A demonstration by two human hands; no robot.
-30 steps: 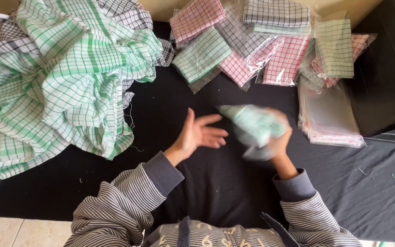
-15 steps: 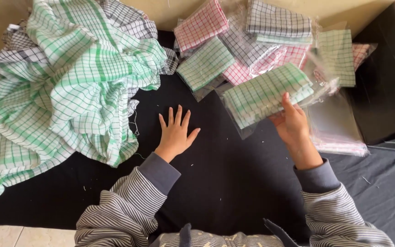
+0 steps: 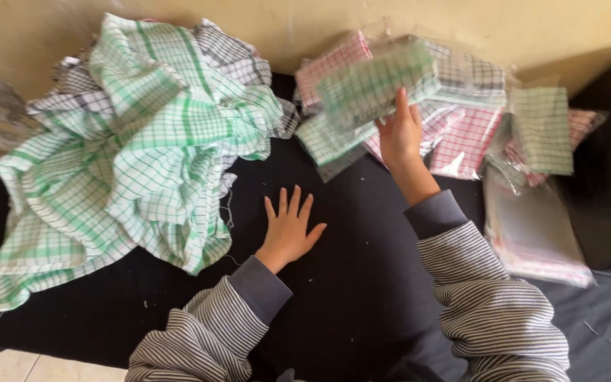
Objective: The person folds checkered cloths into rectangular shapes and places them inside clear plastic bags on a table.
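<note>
My right hand (image 3: 399,138) is stretched forward and grips a green checked cloth folded inside a clear plastic bag (image 3: 376,83), holding it over the heap of bagged cloths (image 3: 461,134) by the wall. The bag is blurred with motion. My left hand (image 3: 288,230) lies flat on the black cloth surface (image 3: 334,283), fingers spread, holding nothing. Both arms wear grey striped sleeves.
A big loose pile of green and grey checked cloths (image 3: 136,155) fills the left. Bagged pink, green and grey checked cloths lie along the beige wall (image 3: 305,25). A stack of clear plastic bags (image 3: 535,233) sits at the right. Pale floor tiles show at bottom left.
My right hand has carried the bagged green cloth from in front of me forward and up over the heap of bags. My left hand has dropped flat onto the black surface.
</note>
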